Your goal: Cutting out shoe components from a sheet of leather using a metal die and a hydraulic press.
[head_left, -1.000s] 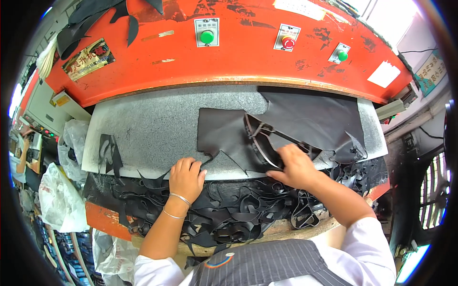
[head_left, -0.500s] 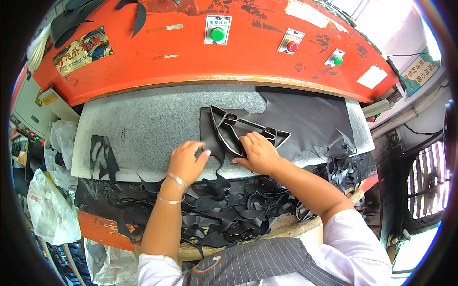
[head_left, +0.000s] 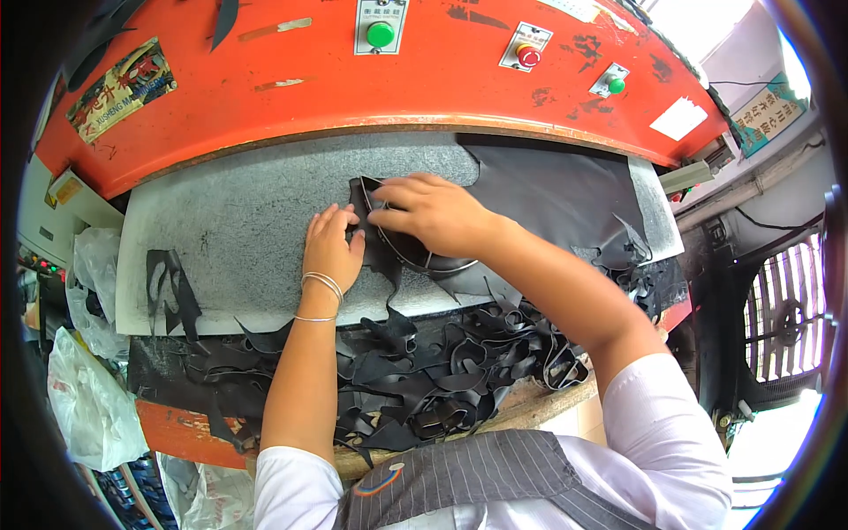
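Centre of frame: dark, curved-sided metal frame [head_left: 405, 249] on black leather sheet [head_left: 556, 194] | beneath right hand [head_left: 435, 216], cannot tell whether grasped or merely covered | at sheet's left edge, beside loosely bent left hand [head_left: 332, 252], cannot tell whether pinched
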A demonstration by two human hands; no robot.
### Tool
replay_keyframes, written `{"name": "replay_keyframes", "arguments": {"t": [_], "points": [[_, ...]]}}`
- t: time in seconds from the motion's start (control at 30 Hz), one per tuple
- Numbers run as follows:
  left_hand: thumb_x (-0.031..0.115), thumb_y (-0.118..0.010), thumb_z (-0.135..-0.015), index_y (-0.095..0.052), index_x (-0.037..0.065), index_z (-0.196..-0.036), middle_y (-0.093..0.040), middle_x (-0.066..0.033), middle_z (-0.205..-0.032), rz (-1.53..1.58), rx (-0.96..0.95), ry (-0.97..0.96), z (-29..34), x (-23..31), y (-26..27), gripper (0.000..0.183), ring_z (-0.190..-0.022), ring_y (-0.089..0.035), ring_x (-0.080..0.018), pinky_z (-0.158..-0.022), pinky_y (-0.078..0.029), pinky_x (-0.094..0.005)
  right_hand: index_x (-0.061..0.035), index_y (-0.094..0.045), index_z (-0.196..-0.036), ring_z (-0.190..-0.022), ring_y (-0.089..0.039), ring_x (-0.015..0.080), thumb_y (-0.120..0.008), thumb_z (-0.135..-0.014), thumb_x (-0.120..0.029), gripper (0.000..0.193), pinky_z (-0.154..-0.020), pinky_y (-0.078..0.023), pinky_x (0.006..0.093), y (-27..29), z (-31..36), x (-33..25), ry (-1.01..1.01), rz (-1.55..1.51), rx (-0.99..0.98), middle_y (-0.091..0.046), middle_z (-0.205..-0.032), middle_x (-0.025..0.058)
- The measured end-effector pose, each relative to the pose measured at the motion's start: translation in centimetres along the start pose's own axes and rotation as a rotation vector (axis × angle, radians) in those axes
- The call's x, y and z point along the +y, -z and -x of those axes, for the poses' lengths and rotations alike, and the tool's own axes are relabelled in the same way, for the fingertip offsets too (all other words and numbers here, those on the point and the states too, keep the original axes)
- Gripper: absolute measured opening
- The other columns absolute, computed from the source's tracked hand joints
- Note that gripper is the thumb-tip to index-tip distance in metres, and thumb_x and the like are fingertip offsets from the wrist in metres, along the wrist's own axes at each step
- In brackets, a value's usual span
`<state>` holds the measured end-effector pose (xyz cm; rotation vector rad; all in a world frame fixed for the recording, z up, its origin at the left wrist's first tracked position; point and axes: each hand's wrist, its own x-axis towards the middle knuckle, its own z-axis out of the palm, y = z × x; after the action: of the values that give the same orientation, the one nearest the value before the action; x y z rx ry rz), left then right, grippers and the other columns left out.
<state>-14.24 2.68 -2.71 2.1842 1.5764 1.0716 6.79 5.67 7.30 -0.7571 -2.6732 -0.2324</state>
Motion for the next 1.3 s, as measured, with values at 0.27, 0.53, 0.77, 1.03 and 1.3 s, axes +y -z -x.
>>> {"name": "replay_keyframes", "arguments": {"t": [0.27, 0.53, 0.77, 1.03, 1.3], "points": [[0.010, -0.066, -0.084, -0.050, 0.004, -0.107, -0.065, -0.0114, -0.118, 0.033, -0.070, 0.047, 1.1, 0.3, 0.0, 0.028, -0.126, -0.049, -0.0345, -0.112, -0.029, -0.0496, -0.0110, -0.070, -0.077, -0.097, -0.064, 0.0287, -0.064, -0.074, -0.016, 0.008, -0.101, -0.044, 0.0417, -1.4, -4.6, 2.7, 0.572, -0.076, -0.410, -0.068, -0.088, 0.0054], [0.008, -0.066, -0.085, -0.051, 0.004, -0.107, -0.067, -0.0119, -0.116, 0.081, -0.012, 0.031, 1.1, -1.0, 0.7, 0.027, -0.123, -0.052, -0.0351, -0.111, -0.031, -0.0498, -0.0049, -0.066, -0.088, -0.085, -0.063, 0.0377, -0.063, -0.086, -0.024, 0.019, -0.073, -0.051, 0.0481, 13.6, 1.5, 6.0, -0.383, 0.040, -0.368, -0.065, -0.083, 0.0170], [0.012, -0.065, -0.085, -0.050, 0.005, -0.126, -0.068, -0.0087, -0.117, 0.120, -0.040, 0.149, 1.4, 1.8, 1.2, 0.044, -0.117, -0.058, -0.0299, -0.110, -0.034, -0.0440, 0.0010, -0.065, -0.084, -0.081, -0.062, 0.0409, -0.066, -0.082, -0.020, 0.021, -0.071, -0.048, 0.0448, 3.9, 12.3, -0.6, -1.190, -0.423, 0.026, -0.063, -0.084, 0.0241], [0.015, -0.066, -0.084, -0.047, 0.009, -0.138, -0.065, -0.0145, -0.120, 0.085, -0.031, 0.224, 1.4, 1.9, 0.7, 0.057, -0.120, -0.056, -0.0300, -0.112, -0.032, -0.0431, 0.0020, -0.066, -0.085, -0.088, -0.062, 0.0416, -0.064, -0.082, -0.019, 0.021, -0.077, -0.049, 0.0458, 1.2, 11.8, 0.4, -1.089, -0.341, 0.018, -0.065, -0.088, 0.0230], [0.017, -0.064, -0.085, -0.062, 0.008, -0.123, -0.063, -0.0178, -0.123, -0.027, -0.015, 0.103, 0.7, 0.7, 0.2, 0.039, -0.122, -0.055, -0.0298, -0.111, -0.032, -0.0438, -0.0008, -0.069, -0.091, -0.092, -0.063, 0.0393, -0.062, -0.087, -0.027, 0.027, -0.081, -0.049, 0.0452, 0.1, 12.5, 1.5, -1.085, -0.334, 0.040, -0.067, -0.094, 0.0206]]}}
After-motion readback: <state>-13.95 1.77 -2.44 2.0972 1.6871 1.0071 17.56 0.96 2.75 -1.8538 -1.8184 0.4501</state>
